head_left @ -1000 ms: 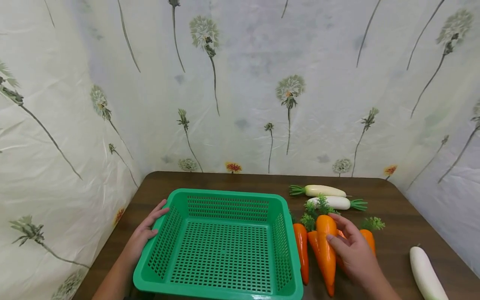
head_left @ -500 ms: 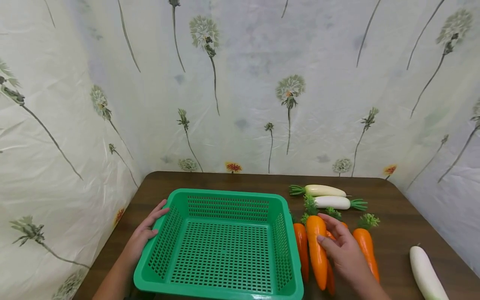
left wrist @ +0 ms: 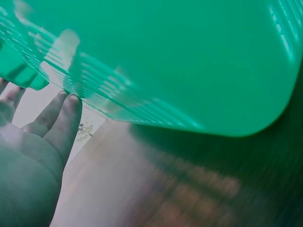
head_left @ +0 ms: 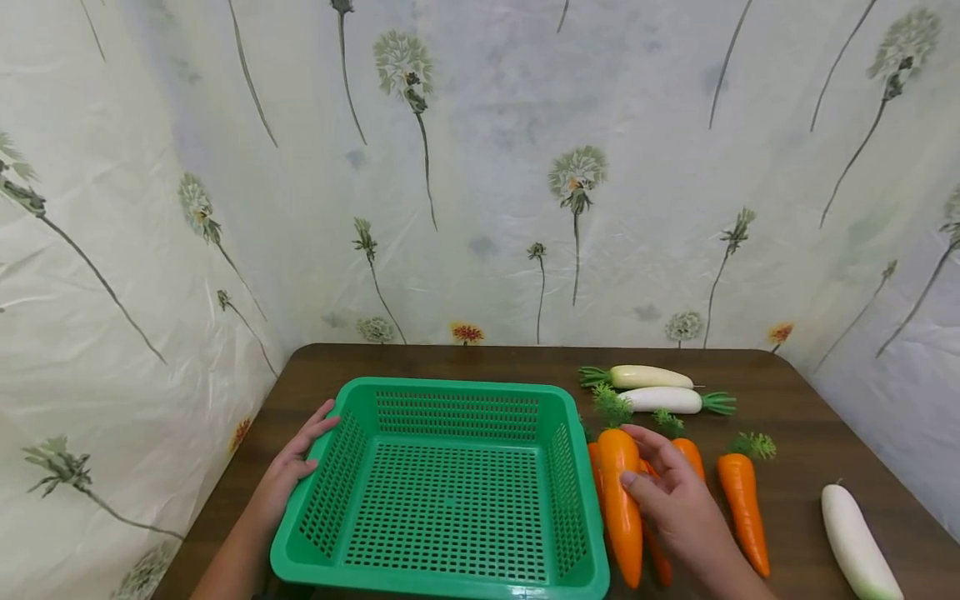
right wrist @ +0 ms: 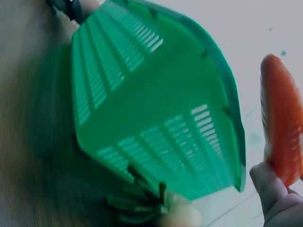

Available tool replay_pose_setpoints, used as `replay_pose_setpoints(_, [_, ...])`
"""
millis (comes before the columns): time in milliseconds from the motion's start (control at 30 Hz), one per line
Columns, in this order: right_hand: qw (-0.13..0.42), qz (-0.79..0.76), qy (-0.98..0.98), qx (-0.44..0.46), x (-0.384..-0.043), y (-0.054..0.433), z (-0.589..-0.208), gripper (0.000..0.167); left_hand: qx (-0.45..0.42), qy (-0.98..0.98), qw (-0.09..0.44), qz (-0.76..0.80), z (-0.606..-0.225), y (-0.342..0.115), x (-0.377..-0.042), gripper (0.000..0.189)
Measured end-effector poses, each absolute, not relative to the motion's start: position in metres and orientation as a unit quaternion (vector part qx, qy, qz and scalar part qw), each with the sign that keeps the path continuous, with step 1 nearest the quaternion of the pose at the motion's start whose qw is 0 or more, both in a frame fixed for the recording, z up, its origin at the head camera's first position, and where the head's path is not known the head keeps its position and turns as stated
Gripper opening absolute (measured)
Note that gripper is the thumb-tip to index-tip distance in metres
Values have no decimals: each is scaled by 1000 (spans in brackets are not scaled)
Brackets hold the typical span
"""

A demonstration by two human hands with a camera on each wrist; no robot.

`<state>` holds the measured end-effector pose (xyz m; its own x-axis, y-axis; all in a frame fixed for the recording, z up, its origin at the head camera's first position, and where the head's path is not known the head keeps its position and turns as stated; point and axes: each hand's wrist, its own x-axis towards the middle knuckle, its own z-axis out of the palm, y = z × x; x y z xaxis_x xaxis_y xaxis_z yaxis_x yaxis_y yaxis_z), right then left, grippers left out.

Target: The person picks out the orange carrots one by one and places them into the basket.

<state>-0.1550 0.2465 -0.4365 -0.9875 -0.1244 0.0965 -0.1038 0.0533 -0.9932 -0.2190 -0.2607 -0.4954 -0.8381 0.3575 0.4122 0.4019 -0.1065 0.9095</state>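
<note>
Nearest, the right hand (head_left: pixel 672 493) pinches one orange carrot (head_left: pixel 621 510) between thumb and fingers, just beside the right rim of the green basket (head_left: pixel 450 387), whose left rim the left hand (head_left: pixel 288 472) touches with nearly straight fingers. The work seems at an early stage, because no vegetable is inside the basket; on the surface (head_left: pixel 795 429) lie, not handled, a white radish (head_left: pixel 862 542) at near right, other carrots (head_left: pixel 742 510) and, farthest, two green-topped radishes (head_left: pixel 666 401).

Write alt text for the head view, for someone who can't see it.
A right hand holds a carrot beside a green basket, whose left side the left hand touches. More carrots and three pale radishes lie on a brown table before flowered cloth.
</note>
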Motion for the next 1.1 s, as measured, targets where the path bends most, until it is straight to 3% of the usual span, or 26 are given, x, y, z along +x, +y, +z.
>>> replay_pose_setpoints(200, [3, -684, 728, -48, -154, 229, -429, 53, -273, -680, 16, -681, -493, -263, -218, 56])
replay_pose_setpoints(467, [42, -672, 739, -8, -158, 213, -421, 56, -281, -679, 18, -678, -492, -267, -213, 54])
replay_pose_setpoints(1100, [115, -632, 764, -49, -178, 200, -396, 60, -289, -662, 11, -691, -494, -261, -218, 54])
